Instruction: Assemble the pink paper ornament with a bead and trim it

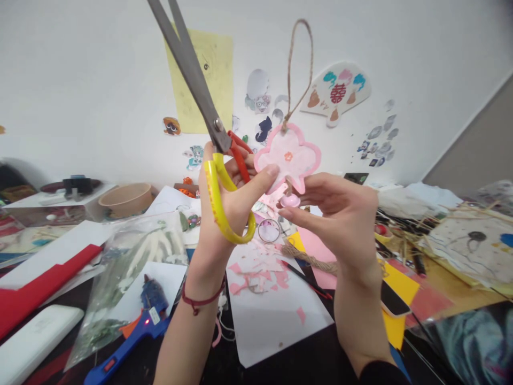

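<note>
My left hand (236, 198) holds scissors (200, 101) with yellow and red handles, their blades pointing up. Its thumb also presses on a pink-edged, flower-shaped ornament (294, 152) that has a small orange flower in its middle. A twine loop (292, 64) rises from the ornament's top. Below the ornament hangs a small pink bead (290, 201), pinched between the thumb and fingers of my right hand (336, 208).
A white sheet (276, 321) with pink paper scraps lies below my hands. At the left are a blue glue gun (136, 331) with a red light and a plastic bag (140, 251). Twine (312, 259) and a phone (395, 299) lie at the right.
</note>
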Demonstrator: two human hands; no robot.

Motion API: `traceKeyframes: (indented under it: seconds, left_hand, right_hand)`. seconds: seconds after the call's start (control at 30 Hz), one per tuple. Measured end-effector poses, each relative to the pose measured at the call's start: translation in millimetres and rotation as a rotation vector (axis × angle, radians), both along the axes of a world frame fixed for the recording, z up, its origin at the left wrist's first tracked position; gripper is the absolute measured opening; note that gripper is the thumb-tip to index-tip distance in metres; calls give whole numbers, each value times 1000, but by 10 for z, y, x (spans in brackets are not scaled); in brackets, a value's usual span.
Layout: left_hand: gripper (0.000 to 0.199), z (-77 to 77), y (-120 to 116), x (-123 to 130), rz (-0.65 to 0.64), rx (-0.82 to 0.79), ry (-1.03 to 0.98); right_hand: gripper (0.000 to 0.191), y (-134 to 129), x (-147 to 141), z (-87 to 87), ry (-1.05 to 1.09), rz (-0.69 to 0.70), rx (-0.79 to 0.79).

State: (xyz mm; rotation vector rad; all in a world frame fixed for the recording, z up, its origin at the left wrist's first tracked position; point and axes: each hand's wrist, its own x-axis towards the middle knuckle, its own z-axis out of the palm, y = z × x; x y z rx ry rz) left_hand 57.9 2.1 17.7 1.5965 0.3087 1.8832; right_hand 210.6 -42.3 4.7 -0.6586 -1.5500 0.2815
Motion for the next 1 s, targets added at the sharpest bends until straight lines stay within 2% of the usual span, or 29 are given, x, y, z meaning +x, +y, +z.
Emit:
traceKeyframes:
  seconds: [0.1, 0.2, 0.27, 0.33, 0.4, 0.53, 0.6, 0.7, 0.9, 1.0]
  left_hand:
    - [40, -7, 18, -4, -18, -9, 5]
    - [44, -4, 35, -17, -22, -14, 8]
    - [44, -2, 48, -28, -23, -8, 21]
    - [42, -8, 71, -36, -18, 4, 17]
    - [42, -24, 110, -38, -27, 5, -4]
    - [42, -56, 195, -39, -122, -59, 17]
    - [42, -59, 226, -44, -181, -102, 52]
    - [45, -63, 262, -50, -273, -158, 80]
    - [41, -58, 283, -30, -451, -265, 167]
    - [40, -46, 273, -2, -509, -257, 246]
  right_hand:
    - [32, -19, 1, -2, -54, -57, 55]
    - [32, -32, 35, 15, -130, -49, 56]
    - [27, -34, 76, 31, -152, -74, 33]
    - [17, -25, 132, 46, -141, -169, 65]
    - [10, 0, 196, 61, -117, -318, 197]
    - [37, 84, 281, 89, -250, -647, 642]
    - [47, 129, 269, 95, -396, -711, 801]
    - [47, 187, 194, 78, -492, -700, 879]
    - [35, 270, 130, 12, -500, -669, 876]
    - [30, 286, 154, 7, -493, -617, 877]
